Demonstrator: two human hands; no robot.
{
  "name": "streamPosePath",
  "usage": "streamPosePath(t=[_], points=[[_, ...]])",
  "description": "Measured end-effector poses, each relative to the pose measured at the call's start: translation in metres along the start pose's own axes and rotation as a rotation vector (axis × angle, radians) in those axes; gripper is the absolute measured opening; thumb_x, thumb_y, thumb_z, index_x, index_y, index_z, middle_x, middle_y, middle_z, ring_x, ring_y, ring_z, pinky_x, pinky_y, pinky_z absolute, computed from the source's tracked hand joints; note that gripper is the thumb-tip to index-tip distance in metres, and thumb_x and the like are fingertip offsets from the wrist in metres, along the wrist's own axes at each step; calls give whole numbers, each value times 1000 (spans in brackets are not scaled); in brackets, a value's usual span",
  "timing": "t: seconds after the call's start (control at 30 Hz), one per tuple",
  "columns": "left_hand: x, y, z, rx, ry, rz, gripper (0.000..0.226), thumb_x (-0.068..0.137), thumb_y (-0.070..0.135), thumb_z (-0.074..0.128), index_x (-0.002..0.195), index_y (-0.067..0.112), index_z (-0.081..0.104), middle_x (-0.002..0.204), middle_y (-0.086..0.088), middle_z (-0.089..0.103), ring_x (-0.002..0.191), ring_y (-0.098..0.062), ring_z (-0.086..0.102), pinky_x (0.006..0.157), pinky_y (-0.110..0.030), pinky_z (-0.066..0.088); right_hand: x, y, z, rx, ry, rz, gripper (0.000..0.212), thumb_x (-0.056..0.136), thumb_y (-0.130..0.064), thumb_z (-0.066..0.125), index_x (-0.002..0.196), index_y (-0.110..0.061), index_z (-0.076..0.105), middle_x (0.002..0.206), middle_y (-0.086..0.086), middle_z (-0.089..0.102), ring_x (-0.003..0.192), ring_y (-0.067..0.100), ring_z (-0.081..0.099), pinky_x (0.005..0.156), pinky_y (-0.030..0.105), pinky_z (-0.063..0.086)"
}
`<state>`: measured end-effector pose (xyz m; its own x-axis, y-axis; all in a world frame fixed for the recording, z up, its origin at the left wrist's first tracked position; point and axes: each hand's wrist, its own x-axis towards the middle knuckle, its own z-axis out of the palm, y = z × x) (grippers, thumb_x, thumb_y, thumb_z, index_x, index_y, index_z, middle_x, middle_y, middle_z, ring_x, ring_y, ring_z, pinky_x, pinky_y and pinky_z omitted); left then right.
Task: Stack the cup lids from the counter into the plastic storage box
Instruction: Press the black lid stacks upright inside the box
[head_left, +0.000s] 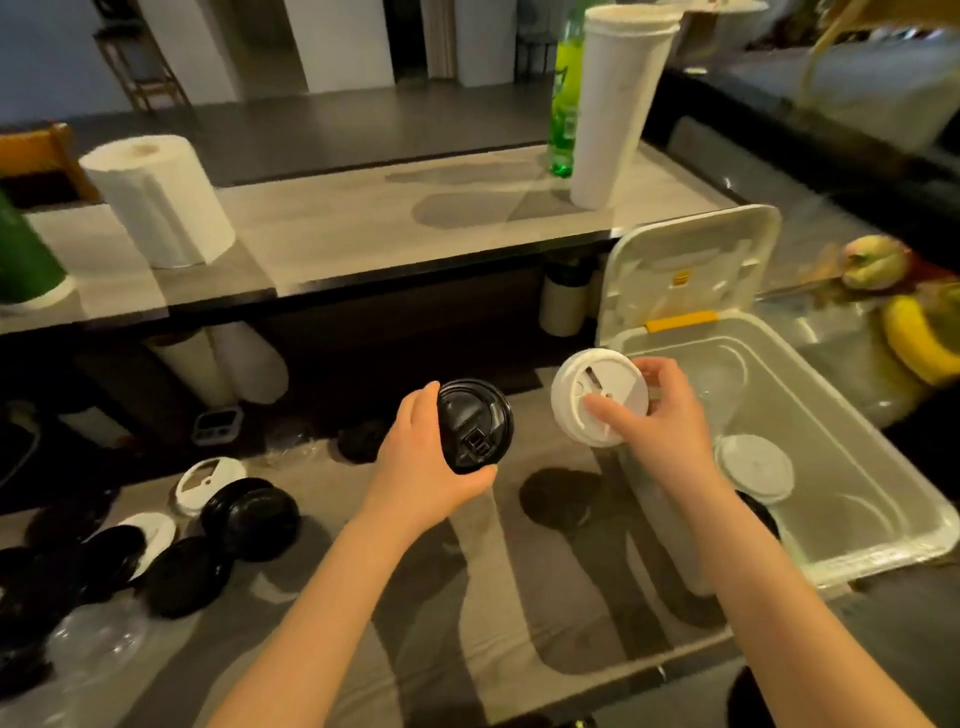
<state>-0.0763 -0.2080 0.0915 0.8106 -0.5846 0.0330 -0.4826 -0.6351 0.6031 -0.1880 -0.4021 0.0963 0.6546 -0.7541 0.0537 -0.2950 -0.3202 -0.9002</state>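
A round black plastic cup lid (475, 426) is gripped at its rim by the left hand (421, 457), fingers curled round it, just left of the middle of the view and above the grey counter (467, 597). A round white plastic cup lid with a sip slot (597, 397) is pinched between the thumb and fingers of the right hand (670, 421). It is held tilted at three o'clock from the black one, at the near-left corner of the translucent rectangular plastic storage box (872, 558). The box is set at four o'clock, with its hinged white cover (685, 275) raised at one o'clock. Inside it, one flat white lid (753, 467) is seen lying on the floor. A dark shape beside the right forearm may be a black lid, but that cannot be told for certain. The task is judged to be at an early stage: little has been stacked, and two lids are in hand, not yet placed. Much is left on the counter at eight o'clock: a heap of black lids (249, 514), two white lids (208, 480) among them, and clear domed lids (98, 634) at the near edge.
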Motion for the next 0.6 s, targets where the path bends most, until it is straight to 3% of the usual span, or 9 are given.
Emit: streamPosePath(t=[0.1, 0.23, 0.4, 0.47, 0.6], points=[[23, 43, 29, -16, -46, 87, 102, 70, 41, 77, 147, 16, 15, 148, 3, 23, 133, -15, 30, 98, -18, 26, 25, 22, -50, -27, 72, 50, 45, 70, -37, 79, 106, -27, 52, 104, -8, 58, 94, 12, 56, 72, 28, 43], [46, 92, 69, -45, -103, 175, 99, 69, 41, 77, 145, 16, 20, 143, 4, 27, 129, -12, 33, 94, -14, 24, 56, 59, -109, -252, 79, 150, 53, 71, -36, 79, 115, -19, 54, 111, 4, 60, 99, 23, 56, 81, 34, 44], [64, 132, 113, -24, -195, 219, 95, 65, 47, 76, 141, 19, 25, 135, 3, 34, 123, -15, 39, 100, -28, 39, 78, 86, -149, -861, -200, 156, 62, 78, -41, 72, 127, -9, 49, 124, 11, 58, 113, 28, 54, 89, 35, 44], [67, 141, 125, 14, -217, 216, 99, 64, 50, 74, 142, 19, 23, 137, 2, 33, 124, -18, 39, 102, -36, 42, 84, 92, -147, -963, -288, 147, 59, 80, -38, 70, 127, -12, 47, 122, 10, 59, 113, 27, 55, 87, 32, 44], [68, 147, 137, 40, -222, 217, 101, 66, 48, 73, 145, 18, 19, 142, 2, 30, 128, -17, 35, 105, -34, 39, 91, 110, -132, -1028, -413, 143, 51, 84, -30, 67, 127, -14, 47, 112, 8, 62, 102, 25, 59, 76, 32, 46]])
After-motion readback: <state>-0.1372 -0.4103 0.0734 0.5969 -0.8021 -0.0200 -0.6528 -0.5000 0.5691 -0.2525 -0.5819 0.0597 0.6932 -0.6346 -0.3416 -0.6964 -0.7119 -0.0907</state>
